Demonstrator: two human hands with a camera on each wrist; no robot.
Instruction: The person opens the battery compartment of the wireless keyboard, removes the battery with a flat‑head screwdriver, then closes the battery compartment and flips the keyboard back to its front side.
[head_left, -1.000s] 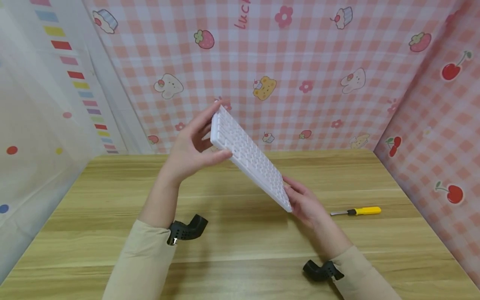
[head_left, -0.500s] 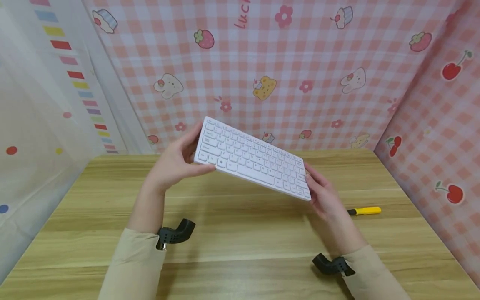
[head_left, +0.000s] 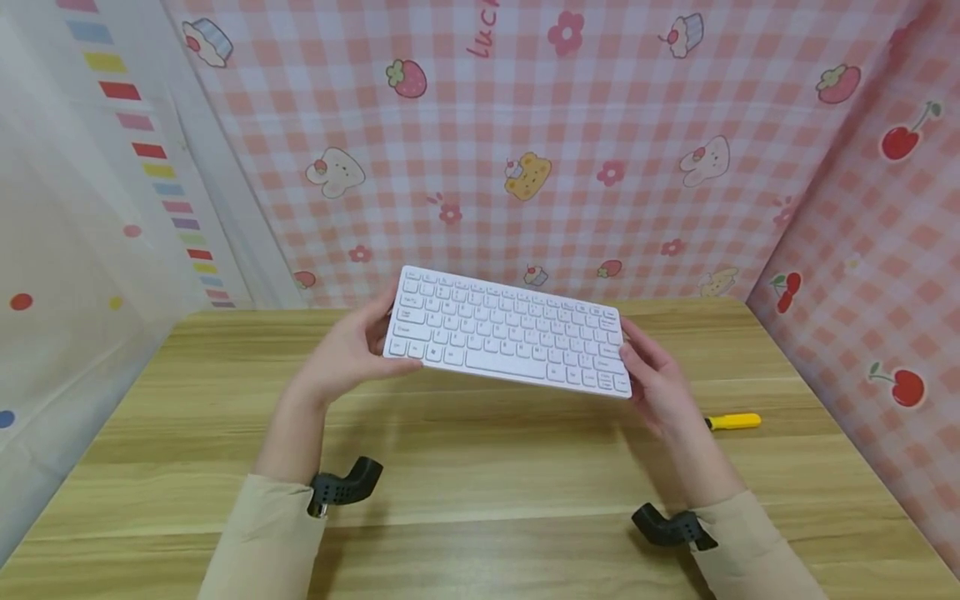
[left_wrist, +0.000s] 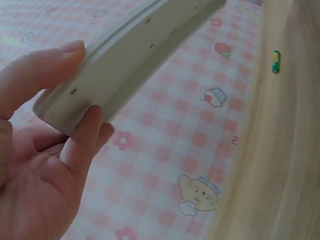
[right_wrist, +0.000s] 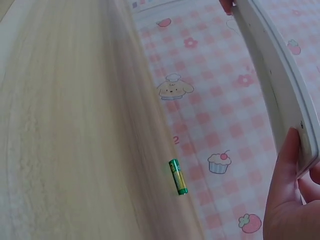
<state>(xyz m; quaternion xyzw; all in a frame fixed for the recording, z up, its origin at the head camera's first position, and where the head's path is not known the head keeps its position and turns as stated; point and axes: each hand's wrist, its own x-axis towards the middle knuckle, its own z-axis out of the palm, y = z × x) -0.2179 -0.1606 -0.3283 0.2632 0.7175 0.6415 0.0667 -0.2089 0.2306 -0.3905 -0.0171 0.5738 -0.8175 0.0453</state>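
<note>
A white compact keyboard (head_left: 510,333) is held up above the wooden table, keys toward the head camera, its right end slightly lower. My left hand (head_left: 341,358) grips its left end, thumb on the front edge and fingers behind. At the opposite end, my right hand (head_left: 663,387) holds the right edge with the thumb near the keys. The left wrist view shows the pale underside (left_wrist: 117,65) with small screw spots, and fingers (left_wrist: 87,135) against it. In the right wrist view a fingertip (right_wrist: 291,137) also touches the underside.
A yellow-handled screwdriver (head_left: 735,422) lies on the table (head_left: 480,483) beside the right wrist, its shaft hidden behind the arm. A green battery (right_wrist: 178,177) lies near the table's back edge, hidden in the head view. A pink checked cloth (head_left: 480,125) hangs behind.
The keyboard has turned from a steep, edge-on tilt to nearly level, its keys now facing the head camera. The left hand came down; the right moved right, covering the screwdriver's shaft.
</note>
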